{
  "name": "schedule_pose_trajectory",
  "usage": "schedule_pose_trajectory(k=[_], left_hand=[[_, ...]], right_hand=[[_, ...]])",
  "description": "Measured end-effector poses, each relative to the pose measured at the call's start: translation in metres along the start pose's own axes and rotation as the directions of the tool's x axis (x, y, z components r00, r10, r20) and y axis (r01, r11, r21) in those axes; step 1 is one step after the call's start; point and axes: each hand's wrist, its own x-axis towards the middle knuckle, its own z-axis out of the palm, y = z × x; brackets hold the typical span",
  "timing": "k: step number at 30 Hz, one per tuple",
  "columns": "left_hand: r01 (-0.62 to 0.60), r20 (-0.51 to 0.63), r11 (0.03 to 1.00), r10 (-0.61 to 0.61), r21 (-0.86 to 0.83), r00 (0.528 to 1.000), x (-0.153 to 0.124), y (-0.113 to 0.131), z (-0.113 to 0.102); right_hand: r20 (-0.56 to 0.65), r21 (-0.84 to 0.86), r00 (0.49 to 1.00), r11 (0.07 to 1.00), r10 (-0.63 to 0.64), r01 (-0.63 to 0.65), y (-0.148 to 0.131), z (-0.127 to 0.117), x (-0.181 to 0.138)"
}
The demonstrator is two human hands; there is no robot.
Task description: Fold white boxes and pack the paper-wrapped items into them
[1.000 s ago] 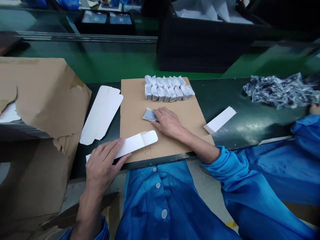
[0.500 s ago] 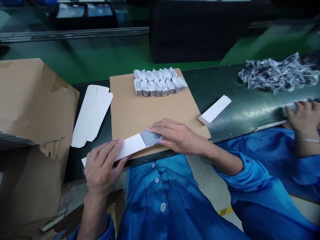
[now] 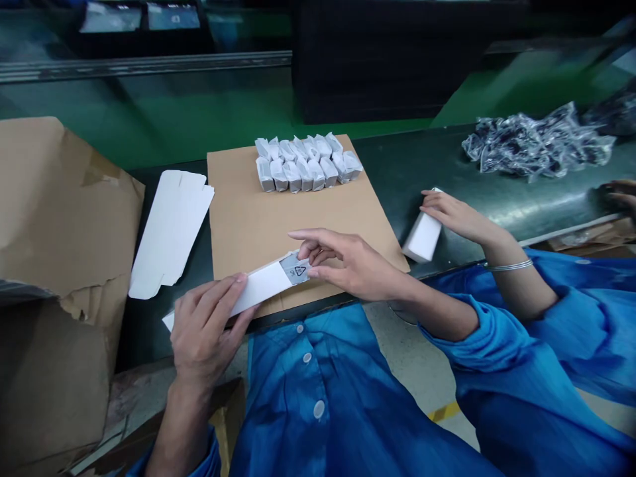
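My left hand [image 3: 203, 324] is closed around a long white box [image 3: 263, 286], which lies slanted over the front edge of the cardboard sheet [image 3: 258, 228]. From the box's right end sticks out a grey packet [image 3: 293, 268] with a printed recycling mark. Beside that end is my right hand [image 3: 355, 265], its index finger stretched out and the thumb apart, the other fingers curled; the thumb tip is very close to the packet, and whether it touches I cannot tell. Two rows of small wrapped packets [image 3: 298, 173] stand at the back of the sheet.
A flattened white carton [image 3: 171, 232] lies left of the sheet, near a large brown cardboard box [image 3: 64, 218]. On the right, a co-worker's hand [image 3: 460, 215] holds another white box [image 3: 423, 237]. Behind it sits a heap of clear plastic-wrapped items [image 3: 539, 142].
My right hand's fingers have loosened from the packet's end and spread. The co-worker's hand has come in from the right onto the other white box. My left hand keeps its grip.
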Motion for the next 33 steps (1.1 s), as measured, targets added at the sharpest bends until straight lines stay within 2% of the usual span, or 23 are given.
schedule_pose_trajectory(k=[3, 7, 11, 15, 17, 18, 20, 23, 25, 27, 28, 30, 31, 33], left_hand=[[-0.02, 0.011, 0.998, 0.02, -0.052, 1.0, 0.001, 0.002, 0.003], [0.044, -0.052, 0.999, -0.044, 0.011, 0.998, 0.003, 0.003, 0.006], [0.044, -0.073, 0.998, -0.04, 0.05, 0.997, 0.005, 0.009, 0.015], [0.062, -0.095, 0.994, -0.054, 0.087, 0.994, 0.012, 0.033, 0.027], [0.061, -0.041, 0.996, -0.058, 0.072, 0.997, 0.019, 0.043, 0.028], [0.054, -0.005, 0.997, -0.054, 0.053, 0.999, 0.022, 0.043, 0.026], [0.084, 0.023, 0.996, -0.085, 0.043, 0.996, 0.028, 0.031, 0.021], [0.29, 0.002, 0.938, -0.296, 0.192, 0.955, 0.028, -0.017, 0.014], [0.388, 0.061, 0.861, -0.43, 0.328, 0.901, 0.024, -0.053, 0.015], [0.411, 0.123, 0.818, -0.493, 0.403, 0.861, 0.02, -0.078, 0.019], [0.418, 0.132, 0.805, -0.51, 0.421, 0.85, 0.019, -0.084, 0.022], [0.455, 0.093, 0.771, -0.545, 0.445, 0.833, 0.019, -0.087, 0.026], [0.483, 0.056, 0.745, -0.567, 0.46, 0.822, 0.02, -0.085, 0.027], [0.545, -0.034, 0.687, -0.607, 0.48, 0.794, 0.022, -0.083, 0.025]], right_hand=[[0.039, 0.194, 0.994, 0.975, 0.103, -0.109, -0.002, -0.003, 0.004], [0.116, 0.265, 0.989, 0.957, 0.088, -0.116, -0.004, -0.001, 0.003], [0.072, 0.245, 0.992, 0.962, 0.108, -0.122, -0.006, 0.008, 0.001], [-0.003, 0.082, 0.989, 0.986, 0.147, -0.146, -0.004, 0.024, 0.005], [-0.093, 0.067, 0.981, 0.984, 0.169, -0.163, 0.002, 0.015, 0.008], [-0.15, 0.056, 0.972, 0.983, 0.18, -0.173, 0.007, 0.002, 0.007], [-0.268, -0.028, 0.944, 0.978, 0.192, -0.207, 0.021, -0.043, 0.002], [-0.435, -0.184, 0.868, 0.921, 0.238, -0.345, 0.05, -0.14, -0.014], [-0.489, -0.31, 0.791, 0.775, 0.367, -0.551, 0.069, -0.196, -0.024], [-0.569, -0.447, 0.742, 0.624, 0.355, -0.641, 0.081, -0.223, -0.029], [-0.61, -0.529, 0.739, 0.547, 0.287, -0.649, 0.082, -0.224, -0.03], [-0.636, -0.652, 0.763, 0.451, 0.112, -0.609, 0.076, -0.198, -0.028], [-0.617, -0.689, 0.786, 0.45, 0.048, -0.568, 0.069, -0.175, -0.026], [-0.518, -0.673, 0.854, 0.591, 0.051, -0.444, 0.051, -0.114, -0.015]])
